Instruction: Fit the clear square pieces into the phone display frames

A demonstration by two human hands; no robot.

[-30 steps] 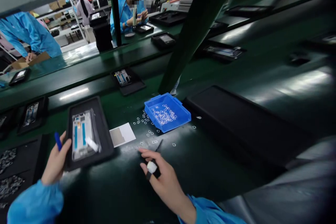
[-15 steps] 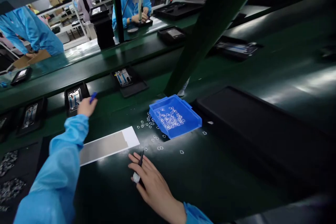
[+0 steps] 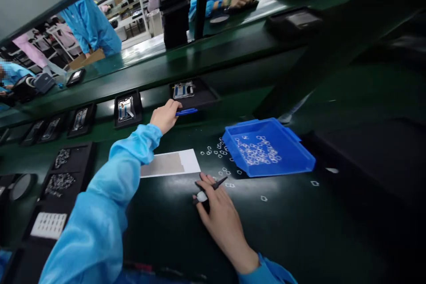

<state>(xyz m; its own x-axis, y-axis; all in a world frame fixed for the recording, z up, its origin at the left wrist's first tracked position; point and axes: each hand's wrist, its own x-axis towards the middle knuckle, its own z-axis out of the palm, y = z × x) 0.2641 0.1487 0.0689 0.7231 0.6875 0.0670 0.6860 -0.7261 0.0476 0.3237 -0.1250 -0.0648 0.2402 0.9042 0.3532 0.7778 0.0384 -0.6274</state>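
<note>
My left hand (image 3: 163,116) is stretched forward, closed on a blue pen-shaped tool (image 3: 187,112) that points to the right. Its fingertips are at the near left edge of a black tray (image 3: 204,94), where a phone frame (image 3: 181,90) lies; whether they touch it I cannot tell. A slim black pointed tool (image 3: 220,183) with a whitish piece near its rear end is held in the fingers of my right hand (image 3: 221,215), low over the green surface. Just beyond that hand lie a white-edged sheet (image 3: 191,162) and loose small white rings (image 3: 229,185).
A blue bin (image 3: 293,151) holds many similar rings. More black trays with phone frames (image 3: 128,109) stand in a row to the left. Small dark parts (image 3: 60,182) fill a tray at left. A dark slanted post (image 3: 319,62) rises behind the bin; co-workers (image 3: 96,26) are across the line.
My view has turned, shifting the scene rightward. My left hand has gone from one phone-frame tray to the tray on its right, still with the blue tool. My right hand keeps the black tool.
</note>
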